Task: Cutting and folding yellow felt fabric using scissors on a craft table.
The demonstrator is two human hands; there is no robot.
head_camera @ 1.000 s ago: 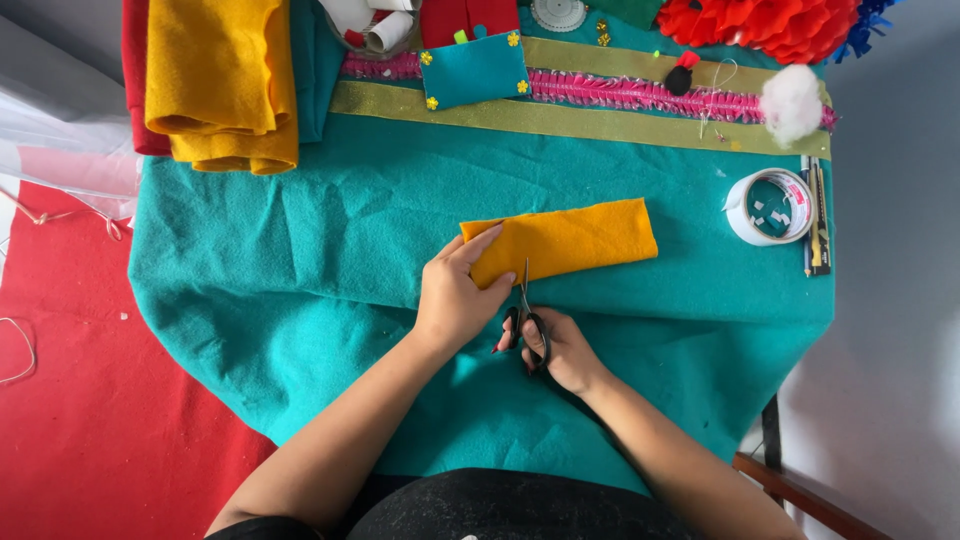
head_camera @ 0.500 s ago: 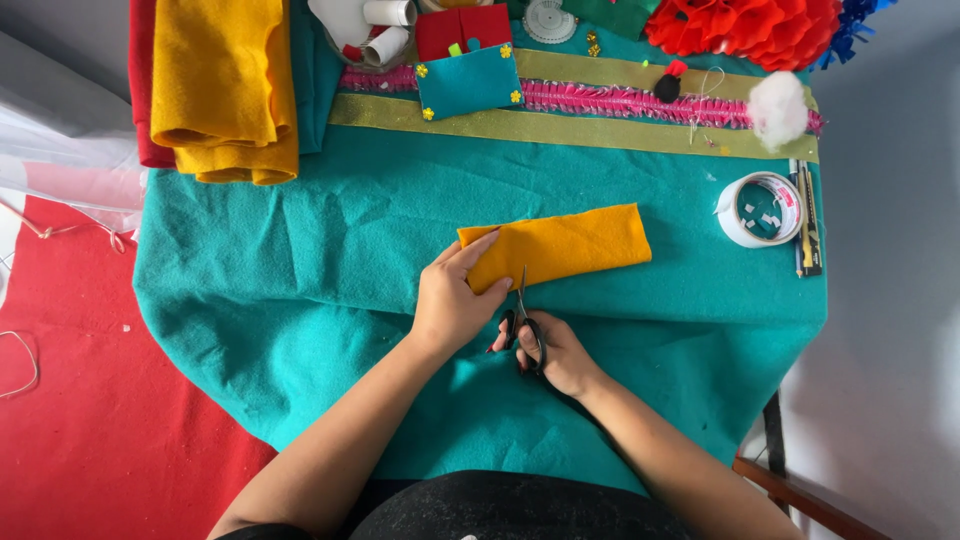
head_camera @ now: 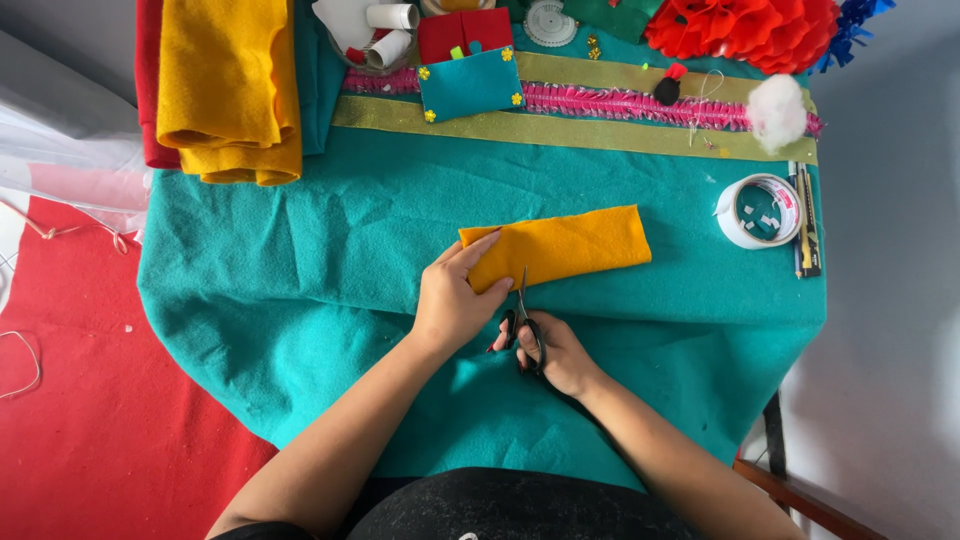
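Tabletop covered w/ teal felt cloth (head_camera: 330,250), wrinkled, hanging off the near edge toward me. Red floor covering (head_camera: 110,430) at 8 o'clock, grey floor at 3. Folded orange felt strip (head_camera: 570,245) lies center on the teal, long axis approx 9-to-3. My left hand (head_camera: 455,300) presses flat on its 9 o'clock end, fingers spread, pinning it, not clenched. My right hand (head_camera: 555,350) grips black scissors (head_camera: 525,315) thru the loops; blades point to 12, tips at the strip's near edge just beside my left fingers. Can't tell if blades are open or bite the felt.

At 12: gold ribbon band (head_camera: 560,130) w/ pink trim above, small teal pocket piece (head_camera: 470,85) on it. At 11: stack of folded mustard felt (head_camera: 225,80), top cut off by frame. At 2: tape roll (head_camera: 755,212), a cutter just beside it, white pompom (head_camera: 778,110). Red paper flowers (head_camera: 745,25) at 1, cropped. Items along the 12 edge mostly cut off, hard to ID.
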